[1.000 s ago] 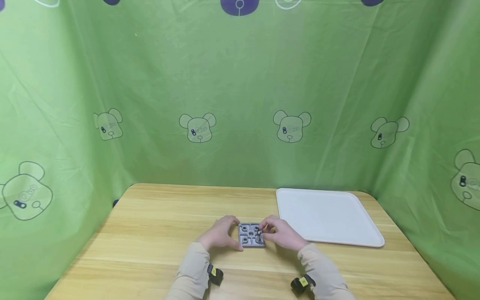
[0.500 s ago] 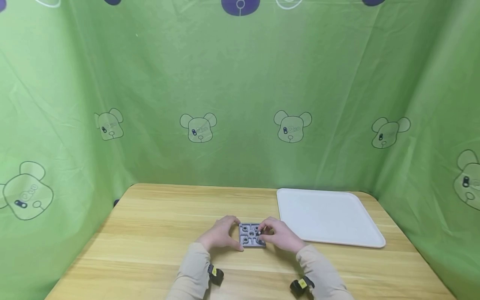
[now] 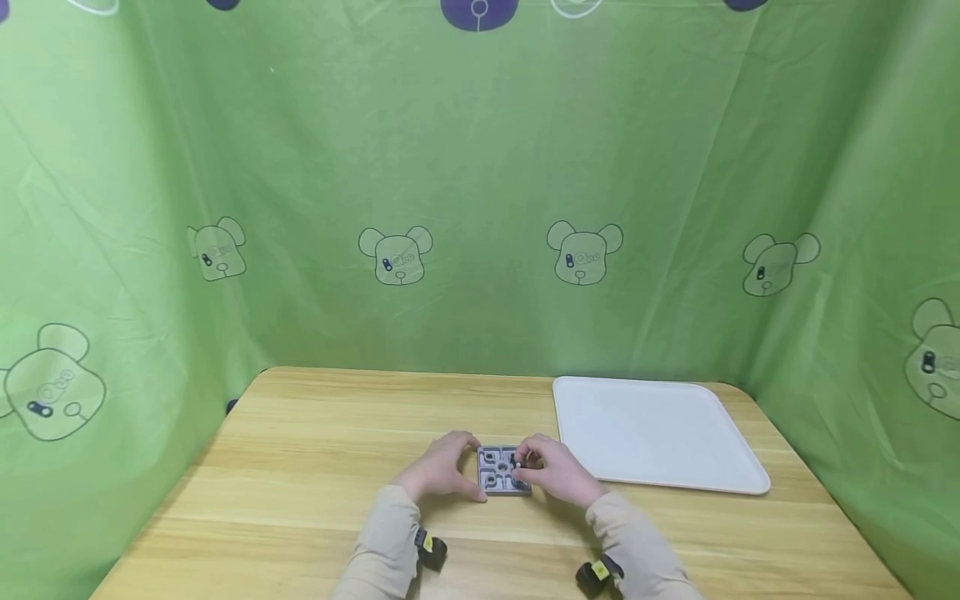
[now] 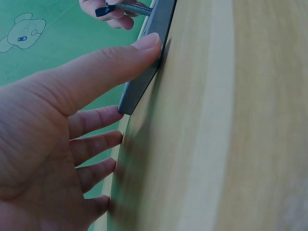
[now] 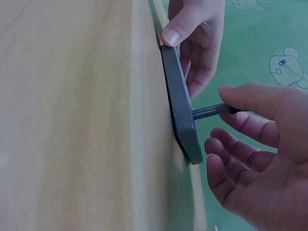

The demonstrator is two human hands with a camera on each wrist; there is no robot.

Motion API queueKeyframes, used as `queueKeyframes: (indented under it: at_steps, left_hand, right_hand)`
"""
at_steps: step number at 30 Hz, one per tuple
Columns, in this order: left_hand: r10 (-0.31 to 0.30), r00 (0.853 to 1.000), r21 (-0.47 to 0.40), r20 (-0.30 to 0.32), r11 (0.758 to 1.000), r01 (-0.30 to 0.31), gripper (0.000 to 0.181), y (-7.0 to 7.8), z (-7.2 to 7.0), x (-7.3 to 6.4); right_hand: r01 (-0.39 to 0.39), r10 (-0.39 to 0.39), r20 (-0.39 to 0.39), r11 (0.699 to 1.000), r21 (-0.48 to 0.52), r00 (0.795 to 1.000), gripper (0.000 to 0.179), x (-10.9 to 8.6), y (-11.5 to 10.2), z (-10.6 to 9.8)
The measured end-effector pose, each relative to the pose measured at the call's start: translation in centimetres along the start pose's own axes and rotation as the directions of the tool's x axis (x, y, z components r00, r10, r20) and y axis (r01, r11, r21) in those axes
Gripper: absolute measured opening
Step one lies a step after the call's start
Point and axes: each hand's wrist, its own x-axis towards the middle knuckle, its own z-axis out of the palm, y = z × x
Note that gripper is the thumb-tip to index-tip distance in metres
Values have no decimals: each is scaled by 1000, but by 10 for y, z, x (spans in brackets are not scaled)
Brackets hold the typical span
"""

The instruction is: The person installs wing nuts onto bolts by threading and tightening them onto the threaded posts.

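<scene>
A grey square plate (image 3: 503, 468) with raised ribs and several round holes lies on the table between the two hands. My left hand (image 3: 441, 470) holds its left side, the thumb (image 4: 147, 42) on the near edge and the index finger at the far corner. A threaded bolt (image 5: 210, 111) with a black head stands up from the plate at its near right corner. My right hand (image 3: 561, 472) pinches the bolt near its head with thumb and index finger, the other fingers loosely bent beside it. The lower end of the bolt is hidden in the plate.
A white tray (image 3: 660, 433) lies at the back right, beyond the right hand. The wooden table (image 3: 322, 433) ends at a green curtain (image 3: 487, 333) on the far side and both flanks. Black wrist cameras sit on both wrists.
The right hand has shifted slightly left and its fingers have turned at the bolt, which they hold throughout. The left hand and the plate stay in place.
</scene>
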Motion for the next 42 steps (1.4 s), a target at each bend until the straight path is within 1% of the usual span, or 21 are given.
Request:
queueKeyframes:
  at_steps: [4,8,13,16,20,24,31,36,42]
  left_hand:
    - [2,1000,2,-5,1000,-2,83,0,1,0]
    - [0,1000,2,-6,1000,0,83,-1,1,1]
    - [3,1000,-2,-8,1000,-3,83,-1,1,0]
    - [9,1000,-5,-11,1000,-9,82,1,0,-1]
    - [7,1000,-4,-5,1000,-7,82,2,0,-2]
    - [0,1000,1,-1,1000,0,83,2,0,-2]
    - [11,1000,3,-3,1000,-11,83,1,1,-1]
    - [11,1000,9,-3,1000,-11,83,1,1,-1]
    - [9,1000,11,-4,1000,-9,83,0,2,0]
  right_hand:
    - [-3,3,3,1000,-1,1000,17,0,-1,-1]
    - [-5,5,6,1000,16,1000,18,-2,-1,-7]
    - [-20,20,-7,999,32,1000,13,-3,0,-17]
    - [-33,34,-13,999,25,999,10,-2,1,-20]
    - [-38,38,-14,999,20,999,10,-1,3,-22]
    - [-15,15,-8,1000,9,1000,11,-2,5,-22]
    - [46,-45,20,999,-21,999,13,-3,7,-21]
    - [61,-60,24,998,-28,998,15,-4,7,-20]
    - [56,-55,35,998,-10,998,17,-4,5,-18]
